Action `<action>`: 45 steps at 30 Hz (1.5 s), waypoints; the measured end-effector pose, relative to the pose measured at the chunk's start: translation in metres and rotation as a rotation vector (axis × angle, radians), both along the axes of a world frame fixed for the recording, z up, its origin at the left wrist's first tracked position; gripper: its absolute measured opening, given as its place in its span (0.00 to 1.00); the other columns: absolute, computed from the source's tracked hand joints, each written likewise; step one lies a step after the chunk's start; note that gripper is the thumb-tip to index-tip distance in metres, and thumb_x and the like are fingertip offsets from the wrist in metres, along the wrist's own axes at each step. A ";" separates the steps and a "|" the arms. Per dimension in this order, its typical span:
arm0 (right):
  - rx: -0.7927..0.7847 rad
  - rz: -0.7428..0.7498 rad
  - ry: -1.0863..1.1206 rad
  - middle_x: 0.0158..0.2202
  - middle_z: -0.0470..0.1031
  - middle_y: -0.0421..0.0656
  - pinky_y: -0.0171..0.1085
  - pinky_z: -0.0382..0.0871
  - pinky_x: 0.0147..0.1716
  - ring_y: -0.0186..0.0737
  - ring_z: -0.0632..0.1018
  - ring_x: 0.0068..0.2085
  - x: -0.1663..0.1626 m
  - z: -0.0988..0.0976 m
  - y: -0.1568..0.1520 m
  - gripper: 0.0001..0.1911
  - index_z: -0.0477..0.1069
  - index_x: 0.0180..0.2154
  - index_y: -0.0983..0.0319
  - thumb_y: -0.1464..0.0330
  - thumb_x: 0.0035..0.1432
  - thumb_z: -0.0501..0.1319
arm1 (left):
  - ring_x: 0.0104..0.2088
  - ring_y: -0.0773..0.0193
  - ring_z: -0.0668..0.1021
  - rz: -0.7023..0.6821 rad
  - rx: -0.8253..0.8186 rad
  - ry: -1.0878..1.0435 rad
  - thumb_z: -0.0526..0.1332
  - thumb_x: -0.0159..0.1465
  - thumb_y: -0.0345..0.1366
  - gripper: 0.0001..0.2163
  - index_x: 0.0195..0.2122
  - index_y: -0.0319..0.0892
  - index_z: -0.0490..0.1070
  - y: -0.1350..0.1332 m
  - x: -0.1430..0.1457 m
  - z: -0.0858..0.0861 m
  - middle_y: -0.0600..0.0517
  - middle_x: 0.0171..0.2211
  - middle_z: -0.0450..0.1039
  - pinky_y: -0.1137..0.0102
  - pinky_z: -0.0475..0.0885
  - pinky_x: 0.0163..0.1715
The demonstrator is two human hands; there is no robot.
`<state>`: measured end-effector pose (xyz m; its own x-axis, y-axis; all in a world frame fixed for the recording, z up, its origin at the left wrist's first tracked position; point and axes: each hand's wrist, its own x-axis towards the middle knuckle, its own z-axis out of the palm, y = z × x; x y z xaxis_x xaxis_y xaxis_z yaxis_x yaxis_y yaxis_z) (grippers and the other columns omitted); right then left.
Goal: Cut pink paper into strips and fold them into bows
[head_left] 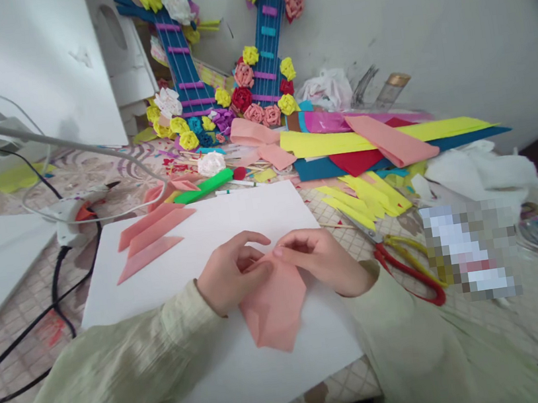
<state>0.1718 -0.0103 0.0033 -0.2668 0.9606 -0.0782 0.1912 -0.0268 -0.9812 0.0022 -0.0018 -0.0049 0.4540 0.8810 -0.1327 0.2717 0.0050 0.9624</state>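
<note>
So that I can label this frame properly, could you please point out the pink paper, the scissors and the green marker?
pink paper (277, 310), head view, middle of the sheet.
scissors (381, 254), head view, pivot by the red handles.
green marker (204, 187), head view, middle of its barrel.

Both hands pinch the top of a pink paper piece (274, 307), left hand (232, 275) and right hand (325, 261) meeting fingertip to fingertip over a white sheet (251, 217). Three pink strips (151, 239) lie beyond the left fingers; red-handled scissors (405, 265) sit just outside the right fingers.
</note>
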 end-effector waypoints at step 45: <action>0.061 0.006 -0.052 0.27 0.72 0.42 0.34 0.65 0.31 0.35 0.72 0.31 -0.002 -0.003 -0.002 0.07 0.70 0.27 0.64 0.68 0.50 0.56 | 0.22 0.69 0.71 0.013 -0.015 -0.013 0.58 0.53 0.38 0.13 0.39 0.41 0.61 -0.001 0.001 0.000 0.51 0.27 0.71 0.74 0.65 0.20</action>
